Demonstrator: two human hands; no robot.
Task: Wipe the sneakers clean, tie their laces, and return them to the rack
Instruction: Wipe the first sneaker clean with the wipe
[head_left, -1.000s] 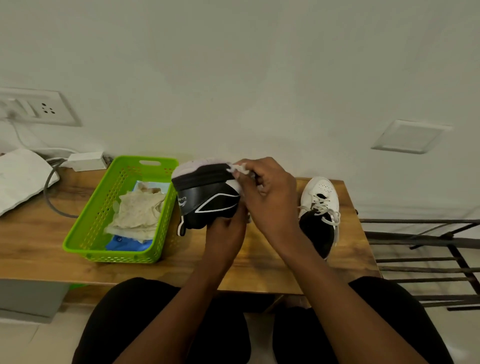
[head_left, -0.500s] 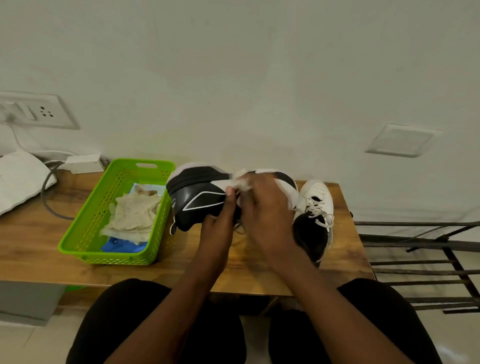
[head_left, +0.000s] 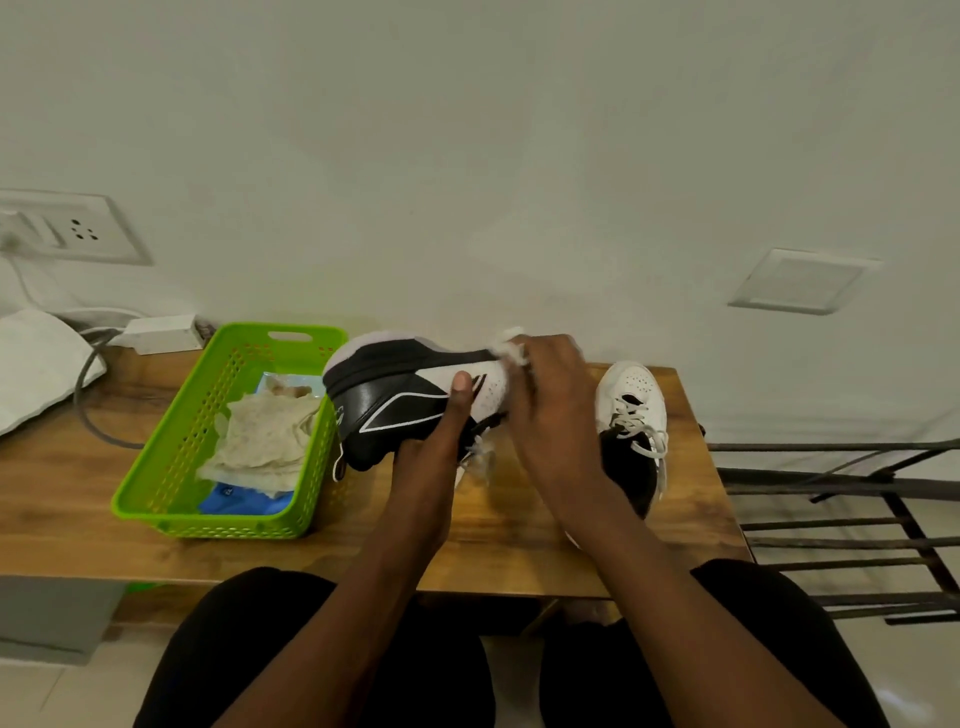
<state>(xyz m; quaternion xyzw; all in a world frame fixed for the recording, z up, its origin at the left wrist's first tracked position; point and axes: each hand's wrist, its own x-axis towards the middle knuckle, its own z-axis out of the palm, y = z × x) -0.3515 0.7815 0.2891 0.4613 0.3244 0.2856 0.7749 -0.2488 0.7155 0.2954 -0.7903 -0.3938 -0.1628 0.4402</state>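
One sneaker (head_left: 395, 400), right of the green basket (head_left: 171, 441), sat gripped in the left hand (head_left: 431, 452); the right hand (head_left: 550, 410) pinched a wipe (head_left: 511, 345). Hard scrubbing could wrench the sneaker free.

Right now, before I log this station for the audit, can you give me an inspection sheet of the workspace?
Surface: wooden table.
Job's things: held sneaker tipped sideways; second sneaker on table, lace ends hanging; white wipe.
Clutter: green basket with crumpled cloths, blue pack.
Hands: left hand grips held sneaker; right hand pinches white wipe against it.
Cables: grey cable by white adapter.
Surroundings: metal rack at right; wall socket at left.
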